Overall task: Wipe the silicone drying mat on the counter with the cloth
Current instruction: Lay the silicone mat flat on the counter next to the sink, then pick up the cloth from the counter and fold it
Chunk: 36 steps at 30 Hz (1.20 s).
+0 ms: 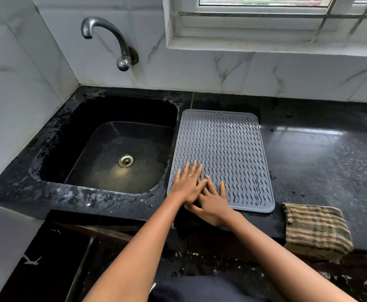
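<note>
A grey silicone drying mat [224,147] with wavy ridges lies flat on the black counter, right of the sink. My left hand [188,183] rests flat on the mat's near left corner, fingers spread. My right hand [213,203] lies flat beside it, partly under the left hand's fingers, across the mat's front edge. Neither hand holds anything. A folded brown and tan striped cloth [315,227] sits on the counter's front edge, to the right of the mat and apart from both hands.
A black sink [104,118] with a metal drain [126,160] is set into the counter [322,162] left of the mat. A metal tap [112,38] comes out of the tiled wall above it. A window sill [265,44] runs along the back right.
</note>
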Tool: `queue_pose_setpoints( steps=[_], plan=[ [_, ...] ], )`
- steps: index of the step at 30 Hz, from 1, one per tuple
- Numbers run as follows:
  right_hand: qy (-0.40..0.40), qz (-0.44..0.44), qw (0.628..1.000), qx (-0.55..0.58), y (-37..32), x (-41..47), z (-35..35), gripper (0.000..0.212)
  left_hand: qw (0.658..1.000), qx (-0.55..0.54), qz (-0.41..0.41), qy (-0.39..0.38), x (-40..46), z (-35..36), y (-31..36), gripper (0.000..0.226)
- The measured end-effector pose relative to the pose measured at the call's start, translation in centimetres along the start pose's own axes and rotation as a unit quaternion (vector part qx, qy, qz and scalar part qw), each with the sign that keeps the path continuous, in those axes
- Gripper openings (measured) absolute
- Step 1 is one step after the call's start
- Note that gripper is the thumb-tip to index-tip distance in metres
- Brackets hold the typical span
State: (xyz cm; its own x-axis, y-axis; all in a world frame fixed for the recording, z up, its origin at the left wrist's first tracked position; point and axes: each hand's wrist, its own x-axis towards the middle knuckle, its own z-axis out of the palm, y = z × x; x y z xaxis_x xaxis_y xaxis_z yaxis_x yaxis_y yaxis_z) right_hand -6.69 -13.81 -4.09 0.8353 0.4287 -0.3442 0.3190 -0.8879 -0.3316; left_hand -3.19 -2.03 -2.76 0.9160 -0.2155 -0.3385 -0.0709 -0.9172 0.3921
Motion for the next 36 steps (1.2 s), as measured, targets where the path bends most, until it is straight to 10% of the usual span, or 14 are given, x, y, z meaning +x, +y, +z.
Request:
queue_pose_setpoints(
  steps=[8,22,29,36],
  plan=[
    [0.172,0.021,0.973,0.152,0.7,-0.1,-4.7,0.018,0.971,-0.173,-0.039,0.158,0.3,0.3,0.6,0.042],
    [-0.027,-0.078,0.994,0.074,12.7,-4.8,-12.3,0.022,0.916,-0.214,-0.146,0.305,-0.5,4.9,13.7,0.03],
    [-0.046,-0.021,0.998,-0.02,22.5,-10.6,-13.9,0.019,0.959,-0.231,-0.026,0.164,-0.8,9.9,23.3,0.032],
    [-0.011,0.004,0.997,-0.079,27.8,-15.8,-10.4,0.06,0.984,0.035,-0.092,0.147,-1.4,11.6,27.1,0.048]
  ],
)
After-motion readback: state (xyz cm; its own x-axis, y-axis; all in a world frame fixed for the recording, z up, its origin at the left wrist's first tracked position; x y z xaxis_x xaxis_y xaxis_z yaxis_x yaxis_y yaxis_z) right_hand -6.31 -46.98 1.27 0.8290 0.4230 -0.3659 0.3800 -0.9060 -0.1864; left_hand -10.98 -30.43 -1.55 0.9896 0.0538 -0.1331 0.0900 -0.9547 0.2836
